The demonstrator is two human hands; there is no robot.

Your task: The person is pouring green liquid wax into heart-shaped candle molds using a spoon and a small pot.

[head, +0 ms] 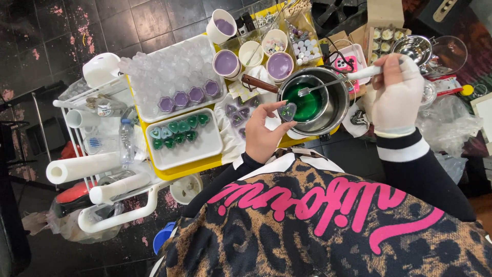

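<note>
— From the head view, what have I got in each hand?

— My left hand [264, 134] pinches a small clear heart-shaped mould [287, 111] between thumb and fingertips, just at the near rim of the steel pot [335, 105]. My right hand [397, 95], in a pale glove, is clenched on the white handle of a spoon [328, 84] whose bowl sits over the green liquid [306, 102] in the pot. So both grips are closed, each on its own thing.

— How will that mould handle?

— I judge it light, thin and easily squashed — probably slick too if liquid runs over the edge. I'd hold it by the side walls, as the fingers do now, keeping it level. The spoon is stiff; a full bowl may drip.

— And around it?

— The pot stands at the right edge of the yellow worktop [197, 165]. Its wooden handle [259, 83] juts left towards the middle. Near the front edge lies a white tray [205, 149] with filled green hearts [179, 131]. Behind that, a larger tray [136, 97] holds clear moulds and some purple ones [187, 96]. Cups of purple liquid [226, 62] crowd the far edge.

— Anything in the way?

— More purple moulds [237, 115] lie on cloth just left of my left hand, and the pot handle crosses above them. Off the left edge, a white cart [118, 218] carries paper rolls [82, 167].
</note>
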